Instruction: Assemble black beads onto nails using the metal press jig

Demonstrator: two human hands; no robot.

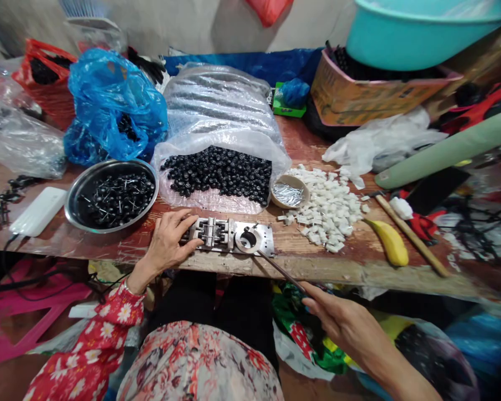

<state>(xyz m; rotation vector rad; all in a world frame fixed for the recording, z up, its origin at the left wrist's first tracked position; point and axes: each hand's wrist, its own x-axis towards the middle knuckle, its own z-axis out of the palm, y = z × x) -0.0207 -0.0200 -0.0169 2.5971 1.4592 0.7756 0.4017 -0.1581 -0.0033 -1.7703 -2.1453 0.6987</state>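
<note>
A metal clamping jig (214, 233) with rods and blocks lies at the table's front edge. My left hand (169, 242) grips its left end between thumb and fingers. On the jig's right half is a plate with a round ring (247, 239). From this ring a thin metal lever (280, 271) slants down to the right. My right hand (332, 314) is closed around the lever's lower end, in front of the table edge. Behind the jig, small black plastic parts (221, 172) spill from an open clear bag. A small bowl of metal pins (289, 195) stands just right of them.
A steel bowl (70, 210) holds black parts with pins. White plastic pieces (328, 209) are heaped on the right, near a banana (388, 242) and a hammer (413, 236). A white power bank (39, 211) lies left. Bags and a cardboard box (371, 100) stand behind.
</note>
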